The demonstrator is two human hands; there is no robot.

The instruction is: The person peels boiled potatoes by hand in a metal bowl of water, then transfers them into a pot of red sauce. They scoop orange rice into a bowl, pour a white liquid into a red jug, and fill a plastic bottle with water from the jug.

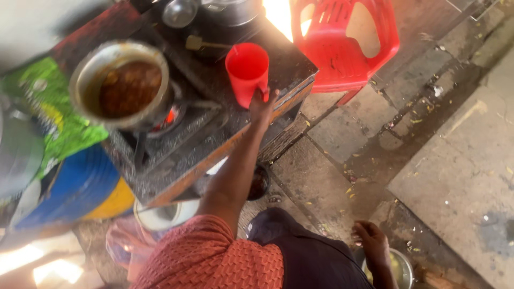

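Observation:
My left hand (262, 106) reaches out over the stove table and grips a red plastic cup (247, 69) at its lower side, by the handle. The cup stands upright on the dark tabletop (292, 64). A steel pot (122, 85) of brown stew sits on a lit burner to the left of the cup. Low at the right, my right hand (369, 242) rests with curled fingers at the rim of a steel bowl (402, 270) on the ground. Whether it grips the bowl is hidden.
A red plastic chair (345, 45) stands beyond the table. Steel vessels (179, 12) sit at the table's far end. A blue and yellow drum (80, 187) and a green bag (48, 107) are at the left. Under the table stands a white bucket (163, 217). Stone paving (460, 176) spreads right.

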